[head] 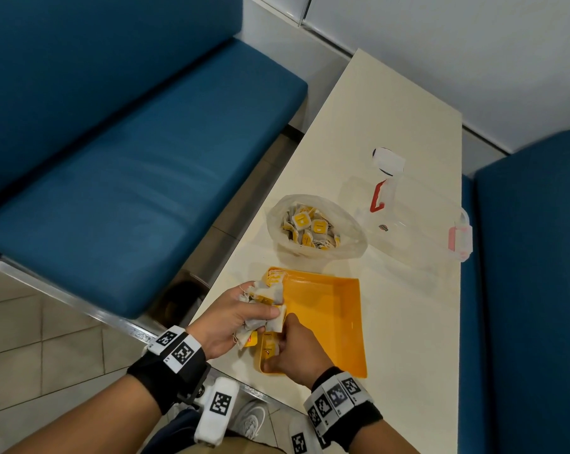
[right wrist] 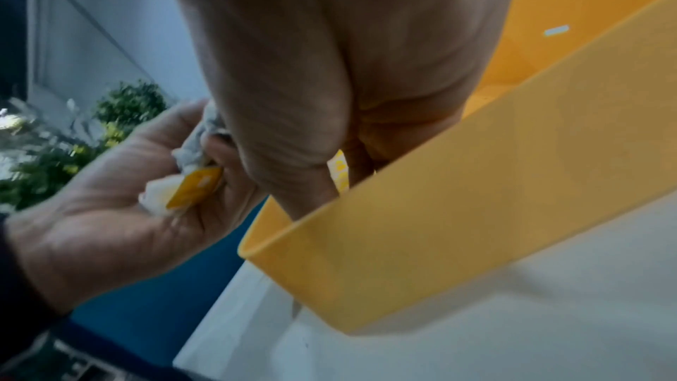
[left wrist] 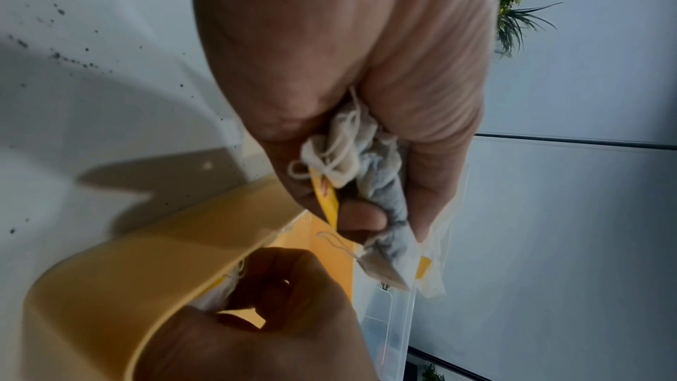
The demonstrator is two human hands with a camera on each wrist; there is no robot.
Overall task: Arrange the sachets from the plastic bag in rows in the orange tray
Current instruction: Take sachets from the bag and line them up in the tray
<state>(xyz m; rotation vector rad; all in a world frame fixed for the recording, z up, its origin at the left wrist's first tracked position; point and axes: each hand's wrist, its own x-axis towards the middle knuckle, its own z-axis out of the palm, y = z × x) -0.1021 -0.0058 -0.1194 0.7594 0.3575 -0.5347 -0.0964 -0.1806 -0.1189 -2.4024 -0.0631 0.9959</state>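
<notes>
At the worktop's near edge: the orange tray (head: 329, 319) sits just in front of the person, likely so both hands can work over it without reaching.
Left hand (head: 234, 317): fingers curled round a bunch of sachets (head: 264, 309), held over the tray's left wall; it seems to serve as a ready supply, saving trips to the bag.
Right hand (head: 293, 348): down in the tray's near-left corner, fingers bent round one sachet (right wrist: 338, 170), apparently standing it against the wall to begin a row.
Sachets already placed (head: 275, 277): a few stand at the far-left corner, along the same wall.
Plastic bag (head: 316, 226): open-mouthed, just beyond the tray, with many sachets inside.
Clear container (head: 424, 221): beside the bag, apart from the work.
Progress: early; most of the tray floor is bare.
</notes>
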